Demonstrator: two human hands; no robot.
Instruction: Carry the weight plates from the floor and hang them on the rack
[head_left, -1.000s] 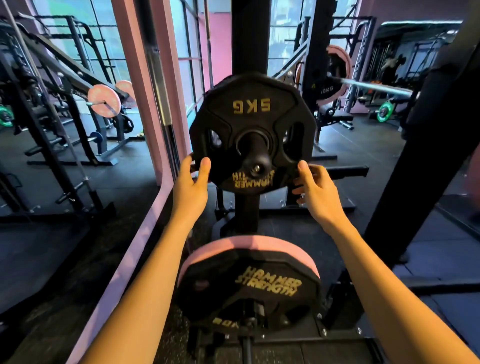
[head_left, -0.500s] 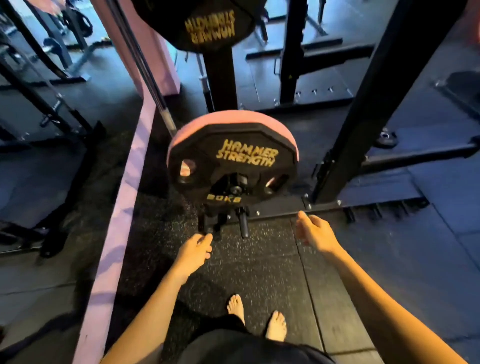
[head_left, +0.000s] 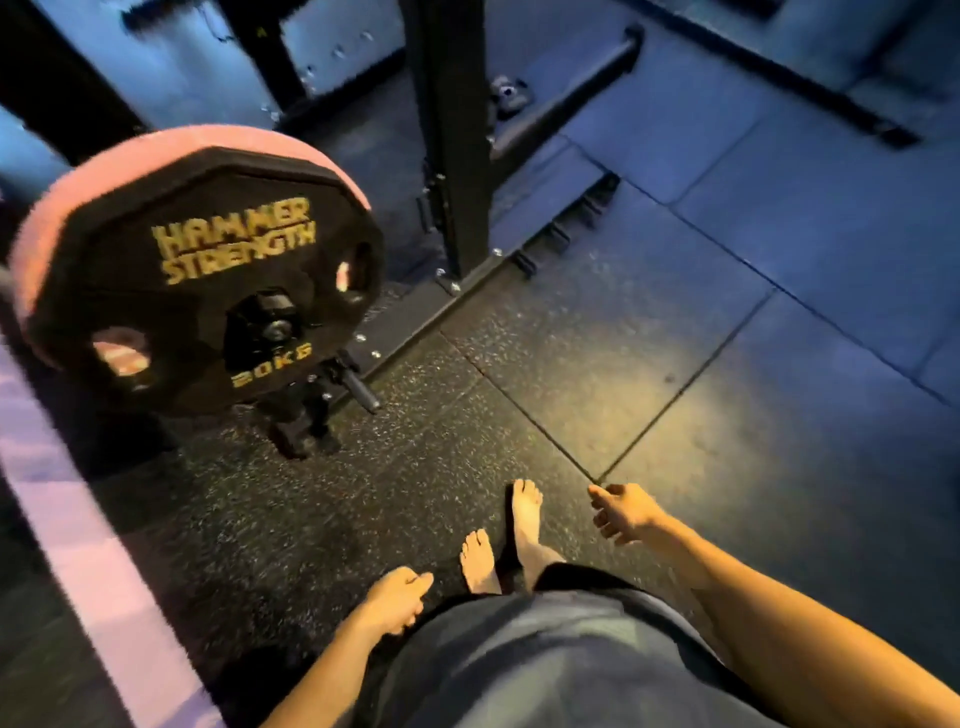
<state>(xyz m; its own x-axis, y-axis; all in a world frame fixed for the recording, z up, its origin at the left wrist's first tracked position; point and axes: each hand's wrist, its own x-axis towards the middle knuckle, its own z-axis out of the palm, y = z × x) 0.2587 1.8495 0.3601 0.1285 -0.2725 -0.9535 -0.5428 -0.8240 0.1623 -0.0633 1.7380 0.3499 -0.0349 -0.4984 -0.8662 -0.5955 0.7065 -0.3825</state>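
A black 20 kg Hammer Strength plate hangs on a low peg of the rack, with a pink plate behind it. The rack's black upright rises to its right. My left hand hangs near my thigh, fingers loosely curled, holding nothing. My right hand is out to the right over the floor, fingers relaxed and empty. Both hands are well away from the plates. The 5 kg plate is out of view.
My bare feet stand on the speckled rubber floor. A short empty peg sticks out below the plates. The rack's base bar runs diagonally. A pink strip crosses the floor at left. Dark mats lie to the right.
My hands have let go of the 5 kg plate on the upper peg and dropped to my sides. My view has tilted down and swung right; my feet have stepped.
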